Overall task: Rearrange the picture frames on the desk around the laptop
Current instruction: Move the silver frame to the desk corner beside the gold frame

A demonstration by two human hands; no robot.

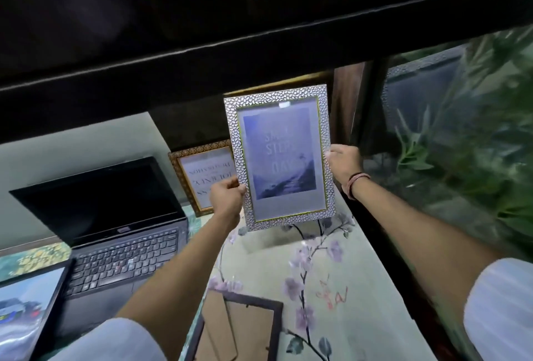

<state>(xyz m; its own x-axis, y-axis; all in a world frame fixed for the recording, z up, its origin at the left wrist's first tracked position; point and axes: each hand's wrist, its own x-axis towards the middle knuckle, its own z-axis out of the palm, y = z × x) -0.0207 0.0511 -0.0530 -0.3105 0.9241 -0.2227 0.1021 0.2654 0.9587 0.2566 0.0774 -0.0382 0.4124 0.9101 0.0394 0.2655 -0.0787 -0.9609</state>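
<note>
I hold a silver hammered picture frame (278,155) with a bluish poster upright above the desk, to the right of the open black laptop (115,222). My left hand (227,194) grips its lower left edge and my right hand (344,163) grips its right edge. A gold ornate frame (199,176) with text leans behind my left hand. Face down near the front edge lies a dark frame (239,329), its cardboard back showing. At the left front corner is a black frame (28,311) with a car picture.
The desk (331,288) has a pale floral cover. A dark shelf edge (259,40) hangs overhead. Glass with green plants (467,135) runs along the right side. A wooden post (346,101) stands behind the held frame.
</note>
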